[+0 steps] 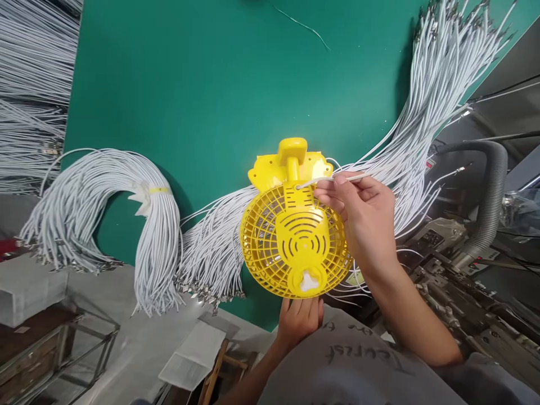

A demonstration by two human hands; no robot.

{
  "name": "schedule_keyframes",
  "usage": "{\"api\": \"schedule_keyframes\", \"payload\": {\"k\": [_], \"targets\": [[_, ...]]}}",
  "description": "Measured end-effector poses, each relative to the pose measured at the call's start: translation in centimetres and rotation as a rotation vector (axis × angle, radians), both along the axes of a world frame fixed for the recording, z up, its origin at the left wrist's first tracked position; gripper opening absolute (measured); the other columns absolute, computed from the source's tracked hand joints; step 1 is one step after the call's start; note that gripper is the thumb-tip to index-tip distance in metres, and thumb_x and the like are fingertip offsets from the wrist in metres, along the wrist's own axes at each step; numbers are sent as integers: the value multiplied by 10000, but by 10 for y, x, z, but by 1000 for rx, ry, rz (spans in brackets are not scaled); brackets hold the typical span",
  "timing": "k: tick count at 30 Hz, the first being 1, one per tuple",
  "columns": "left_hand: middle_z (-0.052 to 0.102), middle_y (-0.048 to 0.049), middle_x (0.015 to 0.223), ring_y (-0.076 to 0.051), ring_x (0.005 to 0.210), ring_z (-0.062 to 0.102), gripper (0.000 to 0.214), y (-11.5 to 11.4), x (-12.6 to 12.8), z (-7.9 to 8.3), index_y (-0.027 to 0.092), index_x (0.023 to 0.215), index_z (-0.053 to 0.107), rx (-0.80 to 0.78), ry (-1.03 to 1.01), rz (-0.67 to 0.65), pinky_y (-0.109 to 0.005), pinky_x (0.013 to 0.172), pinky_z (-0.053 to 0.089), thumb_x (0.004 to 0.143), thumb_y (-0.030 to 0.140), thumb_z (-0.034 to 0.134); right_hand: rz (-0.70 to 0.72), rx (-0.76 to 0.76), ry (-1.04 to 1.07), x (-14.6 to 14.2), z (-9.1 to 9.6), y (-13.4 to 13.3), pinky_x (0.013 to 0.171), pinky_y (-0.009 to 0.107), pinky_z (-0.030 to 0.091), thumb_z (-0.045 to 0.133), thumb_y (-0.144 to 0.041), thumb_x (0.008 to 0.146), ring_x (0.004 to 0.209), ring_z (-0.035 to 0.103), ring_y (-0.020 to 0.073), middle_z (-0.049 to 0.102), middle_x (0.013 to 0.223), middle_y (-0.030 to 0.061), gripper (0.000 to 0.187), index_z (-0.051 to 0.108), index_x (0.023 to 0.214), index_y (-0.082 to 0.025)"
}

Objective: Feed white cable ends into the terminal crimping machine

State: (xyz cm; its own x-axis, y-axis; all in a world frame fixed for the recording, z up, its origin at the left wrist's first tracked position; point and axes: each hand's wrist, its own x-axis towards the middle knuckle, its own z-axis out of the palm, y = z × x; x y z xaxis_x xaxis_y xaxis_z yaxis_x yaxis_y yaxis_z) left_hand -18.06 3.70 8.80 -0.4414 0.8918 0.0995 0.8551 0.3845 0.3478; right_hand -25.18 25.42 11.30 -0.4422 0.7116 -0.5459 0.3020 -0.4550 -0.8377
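A yellow electric fan (304, 236) is held up in front of my body, its slotted back and round grille facing me. The yellow base with a rounded stand points away toward the table. My left hand (298, 322) grips the fan's near rim from below, fingers curled over it. With thumb and fingers pinched, my right hand (363, 211) holds the white cord (323, 180) that comes out of the housing near the stand. A white three-lobed knob (309, 280) sits on the fan's near end. Bundles of white wires (219, 247) lie behind the fan.
On the green table (211, 84), a tied, curved wire bundle (158, 225) lies at left and a large wire bunch (447, 73) at right. A thin green thread (306, 25) lies at the back. Machinery with a grey corrugated hose (491, 197) stands at right. White bins (194, 354) are below left.
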Motion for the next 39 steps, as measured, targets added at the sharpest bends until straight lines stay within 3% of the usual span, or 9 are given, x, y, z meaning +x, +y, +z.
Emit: {"api": "schedule_keyframes", "payload": {"k": [6, 14, 22, 31, 39], "targets": [[621, -11, 592, -152, 574, 575, 165, 2, -4, 6, 124, 799, 619, -48, -31, -25, -311, 632, 362, 852, 182, 474, 9, -12, 31, -1, -1, 2, 743, 324, 602, 569, -363, 839, 829, 689, 171, 696, 842, 59, 187, 626, 866, -186], [631, -25, 623, -150, 555, 563, 146, 0, -3, 8, 137, 765, 596, -89, -40, -32, -306, 627, 369, 849, 195, 491, -34, -36, 63, -3, -3, 1, 741, 325, 596, 567, -298, 838, 816, 687, 162, 689, 846, 53, 112, 604, 824, -194], [630, -30, 638, -160, 592, 574, 135, 1, -3, 9, 127, 793, 601, -98, -42, -31, -309, 634, 375, 842, 197, 498, -27, -55, 48, -5, 0, 0, 733, 312, 588, 574, -330, 833, 786, 675, 146, 689, 851, 50, 150, 624, 849, -190], [612, -28, 607, -154, 535, 552, 171, 2, -6, 13, 156, 703, 615, -147, -25, -67, -302, 567, 400, 824, 209, 507, 140, 1, 16, -2, -4, 14, 558, 257, 537, 548, -355, 839, 691, 640, 131, 644, 749, 36, 191, 616, 835, -176], [627, -25, 627, -155, 556, 576, 177, 1, -4, 13, 171, 716, 633, -180, -50, -57, -303, 561, 439, 834, 203, 504, 152, 74, -59, 0, -9, 19, 476, 262, 447, 545, -275, 823, 481, 517, 92, 569, 595, -7, 136, 595, 750, -172]]}}
